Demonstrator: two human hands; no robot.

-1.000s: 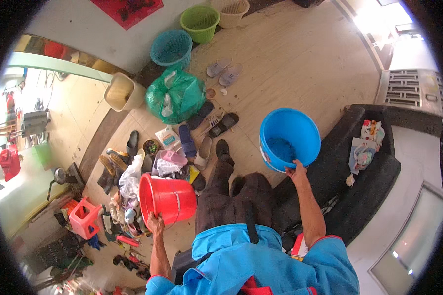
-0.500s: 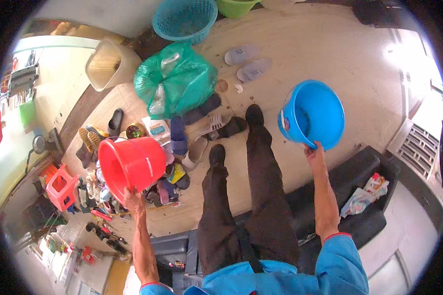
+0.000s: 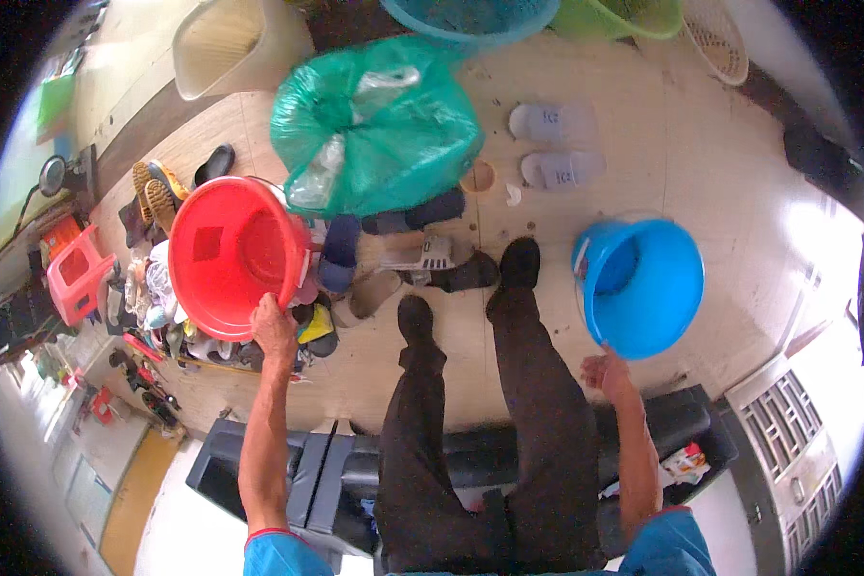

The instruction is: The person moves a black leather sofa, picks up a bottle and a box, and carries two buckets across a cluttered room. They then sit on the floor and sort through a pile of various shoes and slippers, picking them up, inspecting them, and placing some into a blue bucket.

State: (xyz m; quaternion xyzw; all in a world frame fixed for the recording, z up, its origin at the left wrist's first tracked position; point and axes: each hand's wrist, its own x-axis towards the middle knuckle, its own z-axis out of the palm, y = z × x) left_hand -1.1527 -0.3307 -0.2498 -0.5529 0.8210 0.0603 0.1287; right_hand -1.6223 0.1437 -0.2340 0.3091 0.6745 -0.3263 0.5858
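Observation:
My left hand (image 3: 271,322) grips the rim of a red plastic bucket (image 3: 259,252), tilted with its mouth toward me over a heap of footwear (image 3: 139,288). My right hand (image 3: 608,372), fingers curled, is at the lower rim of a blue bucket (image 3: 655,298) on the right, holding it at that edge. Just beyond the red bucket lies a bulging green plastic bag (image 3: 374,134). My legs and dark shoes are between the buckets, with slippers (image 3: 432,269) by my feet.
Baskets (image 3: 470,14) and a cream bin (image 3: 230,48) line the far side. A black padded seat (image 3: 259,451) runs behind my legs. A pink stool (image 3: 77,274) stands left, pale slippers (image 3: 552,168) lie beyond my feet, and a metal grille door (image 3: 787,422) is at lower right.
The view has swung round, bringing the green bag closer and the seat behind my legs. The red bucket now sits higher in view, its mouth turned toward me; the blue bucket has shifted right.

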